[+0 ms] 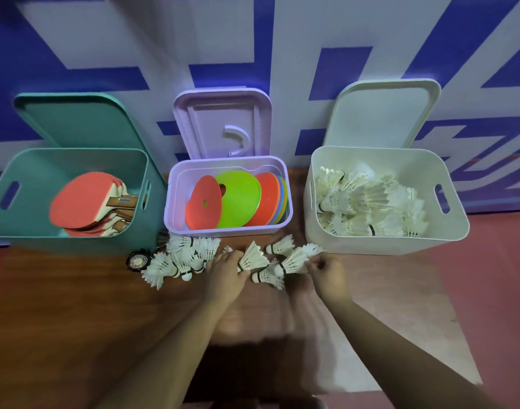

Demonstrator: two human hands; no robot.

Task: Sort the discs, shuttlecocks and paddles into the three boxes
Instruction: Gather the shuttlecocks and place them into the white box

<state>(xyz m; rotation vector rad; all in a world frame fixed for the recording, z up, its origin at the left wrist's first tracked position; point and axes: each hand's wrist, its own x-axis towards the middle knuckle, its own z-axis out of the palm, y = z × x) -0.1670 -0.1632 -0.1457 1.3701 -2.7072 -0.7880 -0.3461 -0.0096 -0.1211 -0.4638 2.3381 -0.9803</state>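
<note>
Shuttlecock step: left hand (229, 271) curls round white feather shuttlecock (254, 256), right hand (326, 273) pinches 2nd shuttlecock (295, 261). Nxt, prob: drop both in white plastic box (371, 245), mid right.

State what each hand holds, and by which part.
Left hand grips a shuttlecock by its cork end; right hand pinches another shuttlecock by its feathers.

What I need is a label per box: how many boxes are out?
3, in a row: teal box left, holding paddles; purple box middle, holding discs; white box right, holding shuttlecocks. None seems hidden.
</note>
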